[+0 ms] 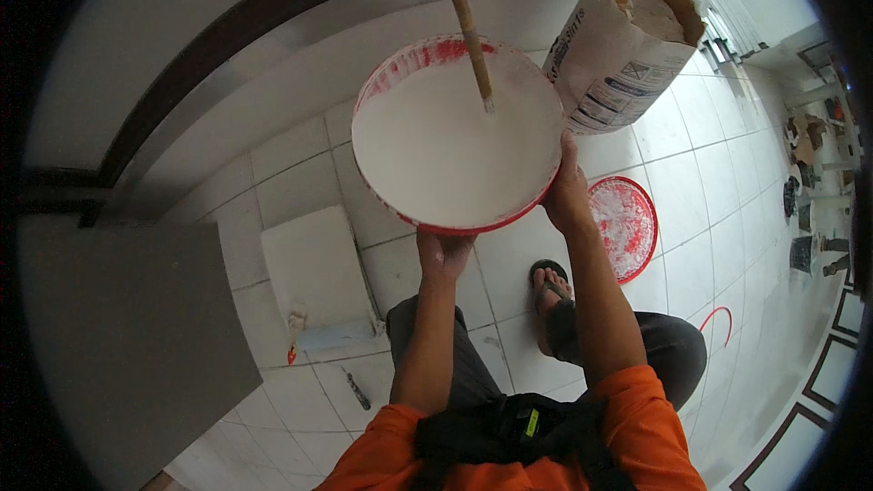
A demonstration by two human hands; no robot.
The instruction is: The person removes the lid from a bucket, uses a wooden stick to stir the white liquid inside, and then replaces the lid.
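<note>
A red bucket is nearly full of a smooth white mixture, with white smears on its inner wall. My left hand is closed on the bucket's near side, its fingers partly hidden under it. On the right side, my right hand grips the bucket just below the rim. A wooden stick stands tilted in the mixture, its lower end sunk in; neither hand touches it. Just beyond my right hand, a torn-open paper bag of pale powder stands close to the bucket.
A white-smeared red lid lies on the tiled floor near my sandalled foot. To the left are a pale rectangular container, a whitish roller, a small red-tipped brush and a dark-handled tool. Assorted items line the far right.
</note>
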